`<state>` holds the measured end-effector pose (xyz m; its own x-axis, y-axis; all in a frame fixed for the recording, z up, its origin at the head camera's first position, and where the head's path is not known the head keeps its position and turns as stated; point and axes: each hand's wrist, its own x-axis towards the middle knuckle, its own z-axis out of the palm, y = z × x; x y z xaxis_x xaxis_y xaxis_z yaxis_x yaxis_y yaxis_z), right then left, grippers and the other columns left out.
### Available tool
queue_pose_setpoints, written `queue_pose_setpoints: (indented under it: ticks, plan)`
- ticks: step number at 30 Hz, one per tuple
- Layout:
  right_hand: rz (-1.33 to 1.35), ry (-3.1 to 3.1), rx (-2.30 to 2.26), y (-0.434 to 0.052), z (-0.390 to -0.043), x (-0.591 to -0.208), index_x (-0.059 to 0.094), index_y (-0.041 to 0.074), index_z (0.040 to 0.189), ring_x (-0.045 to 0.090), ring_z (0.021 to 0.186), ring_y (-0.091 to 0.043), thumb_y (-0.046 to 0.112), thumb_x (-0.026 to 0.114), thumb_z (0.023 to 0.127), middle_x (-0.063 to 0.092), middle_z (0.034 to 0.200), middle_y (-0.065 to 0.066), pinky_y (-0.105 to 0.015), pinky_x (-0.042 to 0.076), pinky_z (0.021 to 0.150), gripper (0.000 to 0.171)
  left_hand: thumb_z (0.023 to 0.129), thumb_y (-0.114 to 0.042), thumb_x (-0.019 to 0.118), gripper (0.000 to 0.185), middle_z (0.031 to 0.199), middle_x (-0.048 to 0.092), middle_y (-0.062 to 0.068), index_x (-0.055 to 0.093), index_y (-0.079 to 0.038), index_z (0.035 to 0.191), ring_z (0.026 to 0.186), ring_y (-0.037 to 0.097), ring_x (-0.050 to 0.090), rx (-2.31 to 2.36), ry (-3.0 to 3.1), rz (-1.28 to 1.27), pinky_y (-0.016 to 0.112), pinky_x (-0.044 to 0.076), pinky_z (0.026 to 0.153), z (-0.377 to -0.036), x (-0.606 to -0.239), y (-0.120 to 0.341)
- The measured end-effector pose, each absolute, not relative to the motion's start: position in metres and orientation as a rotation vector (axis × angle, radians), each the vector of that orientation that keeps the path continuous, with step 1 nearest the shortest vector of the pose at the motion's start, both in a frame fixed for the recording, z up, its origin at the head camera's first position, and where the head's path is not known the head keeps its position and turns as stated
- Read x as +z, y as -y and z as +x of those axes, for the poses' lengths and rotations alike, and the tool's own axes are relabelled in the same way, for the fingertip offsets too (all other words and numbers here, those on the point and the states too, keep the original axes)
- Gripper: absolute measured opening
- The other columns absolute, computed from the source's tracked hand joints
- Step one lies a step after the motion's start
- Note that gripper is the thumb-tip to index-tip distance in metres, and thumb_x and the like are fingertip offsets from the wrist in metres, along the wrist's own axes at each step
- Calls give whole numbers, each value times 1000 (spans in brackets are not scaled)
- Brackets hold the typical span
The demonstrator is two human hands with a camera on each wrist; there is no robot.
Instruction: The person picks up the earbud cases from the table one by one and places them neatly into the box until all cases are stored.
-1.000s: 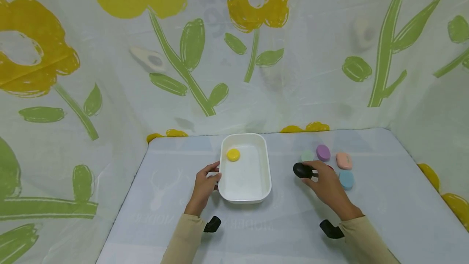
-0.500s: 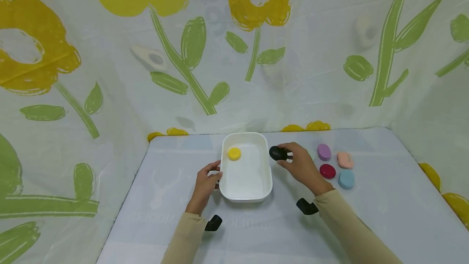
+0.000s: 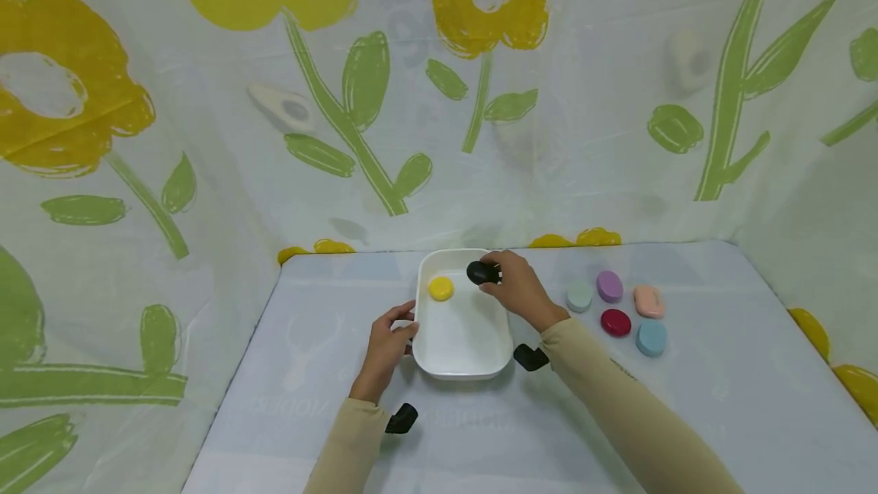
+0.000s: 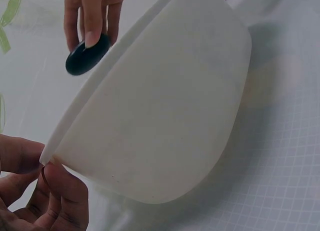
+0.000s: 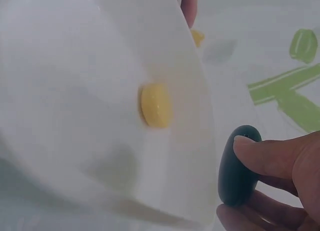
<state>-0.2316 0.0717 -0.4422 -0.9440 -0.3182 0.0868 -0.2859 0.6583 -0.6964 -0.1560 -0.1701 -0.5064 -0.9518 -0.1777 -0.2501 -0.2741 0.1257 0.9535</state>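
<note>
My right hand [image 3: 523, 290] pinches a dark oval soap bar [image 3: 482, 273] between thumb and fingers. It holds the bar above the far right part of a white rectangular tub [image 3: 461, 338]. A round yellow soap bar [image 3: 441, 289] lies inside the tub, toward its far left. At the tub's left side my left hand [image 3: 384, 345] grips the rim; the left wrist view shows thumb and fingers [image 4: 65, 188] on either side of it. The right wrist view shows the dark bar [image 5: 237, 171] beyond the tub's edge, apart from the yellow one [image 5: 156, 105].
Right of the tub, several soap bars lie loosely grouped: pale green [image 3: 579, 296], purple [image 3: 609, 286], pink [image 3: 648, 301], red [image 3: 616, 322] and blue [image 3: 651, 338]. A flower-printed curtain [image 3: 576, 174] hangs behind the white table [image 3: 439, 448].
My right hand has carried the dark soap bar leftward from beside the other bars to above the tub, uncovering the red and pale green ones. The left hand stays on the rim.
</note>
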Motion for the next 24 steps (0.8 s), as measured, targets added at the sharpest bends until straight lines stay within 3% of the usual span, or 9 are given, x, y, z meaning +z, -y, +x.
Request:
queue_pose_setpoints:
  ticks: [8,24]
  plan:
    - [-444,-2793,-1092,-51,-247,-446,65,-4,136,60,130,-38,4,80,94,64,139,-22,-49,49,112,46,103,0,63,45,126,57,18,61,-3,148,86,22,64,2000,-2280,-448,28,55,59,-154,-504,169]
    - [-399,-2805,-904,-32,-270,-468,66,-5,128,63,123,-35,3,80,93,67,133,-20,-47,50,110,38,103,0,64,46,129,56,21,59,0,148,86,22,64,2002,-2296,-427,28,55,59,-152,-500,167]
